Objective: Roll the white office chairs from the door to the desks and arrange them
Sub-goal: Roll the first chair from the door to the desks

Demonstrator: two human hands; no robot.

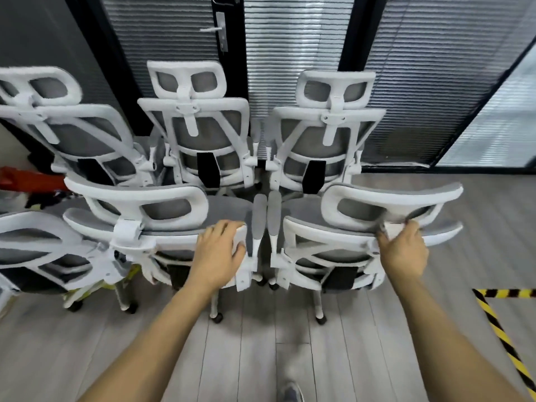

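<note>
Several white office chairs with grey mesh stand packed in two rows before the black-framed door (224, 30). In the near row, my left hand (219, 252) grips the right corner of the backrest of the near left chair (136, 210). My right hand (403, 250) is closed on the headrest bracket and backrest top of the near right chair (391, 198). Both chairs face away from me, their armrests almost touching between my hands. Behind them stand the back middle chair (191, 123) and the back right chair (333, 126).
Two more white chairs crowd the left: a back left chair (66, 123) and a near far-left chair (43, 250). Glass walls with blinds (420, 82) close off the back. Yellow-black floor tape (504, 338) marks the right. Grey plank floor (261, 358) lies behind the chairs.
</note>
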